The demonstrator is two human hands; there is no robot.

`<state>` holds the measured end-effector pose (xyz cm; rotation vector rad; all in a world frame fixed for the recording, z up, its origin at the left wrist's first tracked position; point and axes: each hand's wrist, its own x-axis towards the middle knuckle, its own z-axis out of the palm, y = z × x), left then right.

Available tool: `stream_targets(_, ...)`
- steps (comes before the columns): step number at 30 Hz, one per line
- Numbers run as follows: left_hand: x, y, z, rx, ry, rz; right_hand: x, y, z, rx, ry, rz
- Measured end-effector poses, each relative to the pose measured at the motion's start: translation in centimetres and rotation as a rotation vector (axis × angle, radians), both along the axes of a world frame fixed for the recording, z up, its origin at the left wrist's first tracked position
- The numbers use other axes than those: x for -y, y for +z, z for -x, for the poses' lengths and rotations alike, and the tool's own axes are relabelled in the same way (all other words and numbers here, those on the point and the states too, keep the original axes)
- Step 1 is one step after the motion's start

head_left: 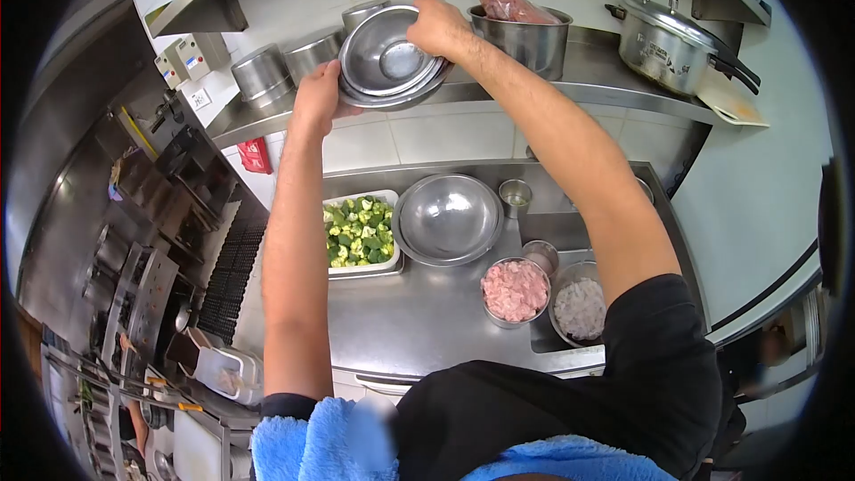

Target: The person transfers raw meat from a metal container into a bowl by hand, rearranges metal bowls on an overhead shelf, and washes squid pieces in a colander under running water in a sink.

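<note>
Both my arms reach up to the steel wall shelf. Between my hands is a nested stack of steel mixing bowls (381,49), tilted so that the inside of the top one faces me. My left hand (316,100) grips the stack's lower left rim. At its upper right rim, my right hand (438,28) is closed on the edge. Below, a large steel bowl (448,218) with nothing in it sits on the counter, right of a white tub of cut broccoli (361,232).
Steel pots (262,74) and a pressure cooker (663,44) stand on the shelf (614,93). A container of pink raw meat (515,290), a bowl of whitish pieces (579,310) and a small steel cup (515,196) are on the counter (410,321). A stove (142,294) is at left.
</note>
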<state>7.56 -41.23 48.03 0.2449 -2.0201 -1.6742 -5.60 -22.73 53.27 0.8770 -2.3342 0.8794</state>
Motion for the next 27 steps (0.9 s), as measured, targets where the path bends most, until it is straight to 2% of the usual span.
stream_targets(3, 0.7, 0.8, 0.2, 0.015, -0.016, 0.009, 0.8, 0.2, 2.1, 0.059, -0.023, -0.025)
stream_targets(7, 1.1, 1.8, 0.6, 0.099, -0.054, 0.015, 1.6, -0.1, 3.6, -0.013, -0.005, 0.162)
stream_targets(10, 1.9, 2.2, 1.2, 0.165, -0.033, 0.087, 3.0, 0.0, 5.7, 0.271, 0.185, 0.337)
stream_targets(14, 4.3, 3.2, 0.8, 0.241, -0.021, 0.075, 4.0, 0.2, 3.8, 0.450, 0.446, 0.466)
stream_targets(17, 6.9, 3.6, 0.2, 0.251, 0.035, 0.060, 6.3, -0.7, 4.2, 0.437, 0.458, 0.374)
stream_targets(18, 7.9, 3.7, 0.3, 0.270, 0.056, 0.052, 5.7, -0.3, 0.8, 0.465, 0.403, 0.352)
stream_targets(20, 9.6, 4.1, 0.5, 0.305, 0.100, 0.037, 7.3, -1.5, 2.1, 0.366, 0.535, 0.336)
stream_targets(23, 10.9, 4.5, 0.7, 0.335, 0.150, -0.011, 7.2, -2.5, 0.9, 0.315, 0.529, 0.253)
stream_targets(27, 14.0, 4.0, 2.8, 0.344, 0.190, -0.051, 5.1, -3.1, 0.5, 0.035, 0.426, 0.126)
